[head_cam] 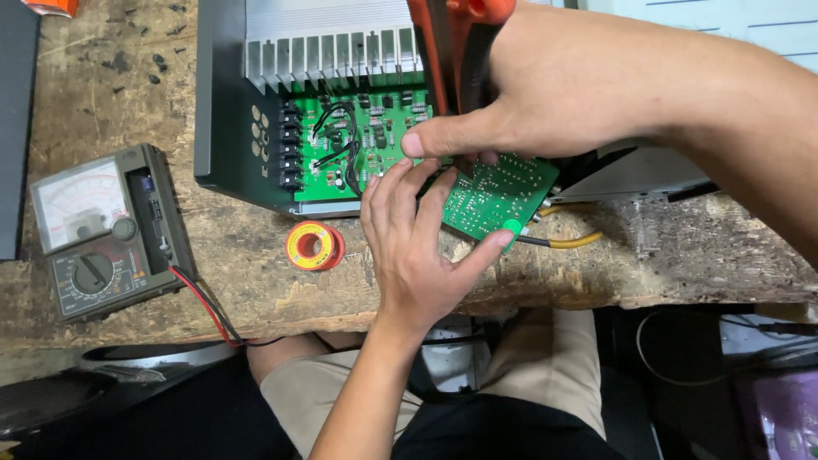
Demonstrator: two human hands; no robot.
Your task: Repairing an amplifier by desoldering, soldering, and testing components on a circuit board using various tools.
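An analogue multimeter (106, 232) lies at the left of the wooden bench, its pale rectangular dial face set in a dark grey-green case.

We see our left hand (415, 255) gripping the edge of a tilted green circuit board (498, 196), while our right hand (545, 94) holds an orange-handled tool (456, 43) above it. On the wooden counter (682, 255) lie 1 solder spool (314, 245) and an analog multimeter (106, 230).
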